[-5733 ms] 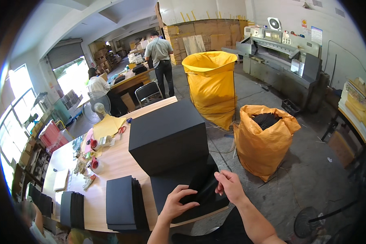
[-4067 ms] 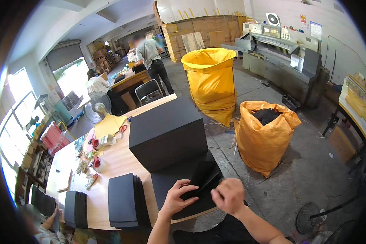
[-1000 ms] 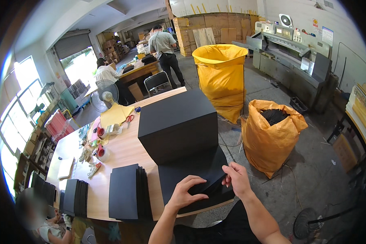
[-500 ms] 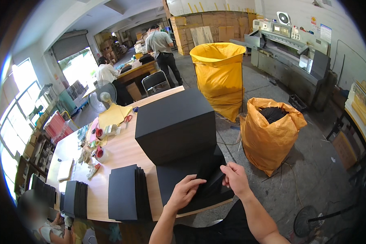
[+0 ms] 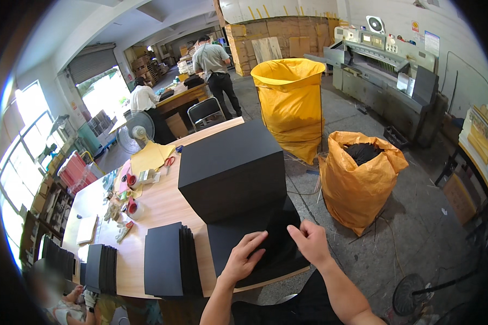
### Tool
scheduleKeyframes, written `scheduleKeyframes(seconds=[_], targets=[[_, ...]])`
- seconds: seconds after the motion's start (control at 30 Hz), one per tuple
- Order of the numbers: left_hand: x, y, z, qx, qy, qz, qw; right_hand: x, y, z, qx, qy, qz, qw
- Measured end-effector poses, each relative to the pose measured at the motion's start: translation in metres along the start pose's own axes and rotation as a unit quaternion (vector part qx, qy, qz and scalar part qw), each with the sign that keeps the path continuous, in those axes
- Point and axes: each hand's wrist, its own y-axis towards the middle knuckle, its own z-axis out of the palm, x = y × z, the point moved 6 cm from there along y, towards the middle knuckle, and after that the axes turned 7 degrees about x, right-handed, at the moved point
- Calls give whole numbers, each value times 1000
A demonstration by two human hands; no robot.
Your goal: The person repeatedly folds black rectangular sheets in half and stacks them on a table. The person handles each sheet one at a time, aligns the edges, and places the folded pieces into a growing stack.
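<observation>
A low pile of black sheets (image 5: pixel 230 244) lies at the table's near right corner, in front of a tall black stack (image 5: pixel 230 162). My left hand (image 5: pixel 245 254) rests over the low pile, fingers stretched out and thumb apart, holding nothing I can see. At the pile's right edge is my right hand (image 5: pixel 310 242), its fingers loosely curled and its thumb lifted away from them; nothing shows between them. Dark folds or shading on the top sheet between my hands are hard to make out. Left of the pile stands a smaller bundle of black boards (image 5: pixel 171 260).
On the table (image 5: pixel 162 203) are red-handled scissors (image 5: pixel 169 164), tape rolls (image 5: pixel 134 208) and another black bundle (image 5: pixel 101 268). An orange sack (image 5: pixel 358 187) and a tall yellow sack (image 5: pixel 289 108) stand right of it. A co-worker (image 5: pixel 70 303) sits at lower left; two people work farther back.
My right hand's thumb has come away from its curled fingers, and the raised fold of black sheet between my hands has gone down. My left thumb has spread from its fingers.
</observation>
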Motion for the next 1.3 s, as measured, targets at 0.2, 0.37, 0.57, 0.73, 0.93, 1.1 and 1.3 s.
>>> scheduleKeyframes(seconds=[0.2, 0.37, 0.57, 0.73, 0.93, 1.1, 1.3], targets=[[-4, 0, 4, 63, 51, 19, 996, -3, 1, 5, 36, 245, 76, 966], [-7, 0, 3, 42, 42, 5, 998, -5, 1, 6, 42, 262, 74, 961], [-1, 0, 1, 43, 36, 2, 998, -7, -3, 1, 42, 232, 53, 970], [-18, 6, -2, -35, 45, 29, 998, 0, -2, 0, 4, 45, -4, 999], [-13, 2, 6, 54, 68, 32, 996, -7, 1, 3, 51, 269, 77, 959], [-3, 0, 5, 51, 71, 15, 996, -10, 2, 1, 50, 274, 74, 958], [-4, 0, 5, 47, 66, -1, 997, 16, -58, -16, -198, -250, -142, 937]])
